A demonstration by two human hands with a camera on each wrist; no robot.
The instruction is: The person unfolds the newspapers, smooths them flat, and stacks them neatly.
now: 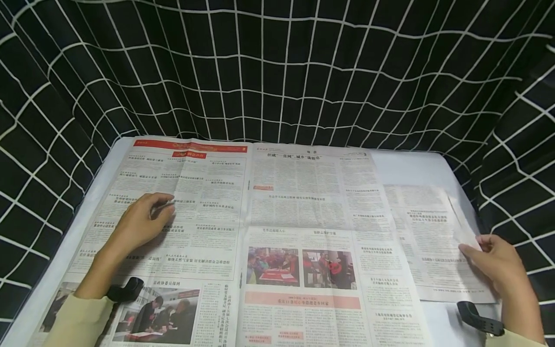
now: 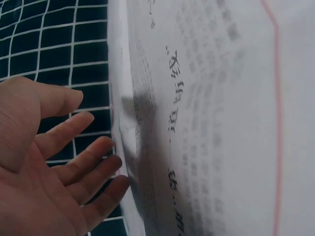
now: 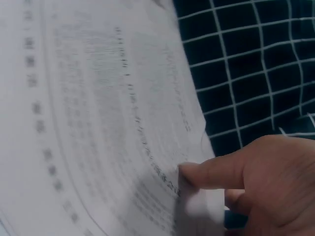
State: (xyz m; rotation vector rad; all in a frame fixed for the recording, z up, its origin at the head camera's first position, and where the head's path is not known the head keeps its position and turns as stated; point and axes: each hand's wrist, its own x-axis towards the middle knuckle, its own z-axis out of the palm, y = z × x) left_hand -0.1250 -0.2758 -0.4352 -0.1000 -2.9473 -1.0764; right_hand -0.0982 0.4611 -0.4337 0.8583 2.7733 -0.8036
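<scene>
A newspaper [image 1: 299,212] lies spread wide across the table, with a red banner at its top left and printed photos lower down. At its right, a smaller newspaper sheet [image 1: 429,231] extends from beside the spread pages. My right hand [image 1: 503,262] pinches this sheet's right edge between thumb and fingers; in the right wrist view the thumb [image 3: 211,172] lies on the printed side and the paper bends. Over the left page hovers my left hand [image 1: 145,219], its fingers loosely bent and holding nothing. The left wrist view shows its palm [image 2: 44,191] beside the paper.
White table surface [image 1: 403,166] shows at the back right and along the left side. A black cloth with a white grid [image 1: 277,72] hangs around the back and sides. Each wrist wears a black camera band [image 1: 125,289].
</scene>
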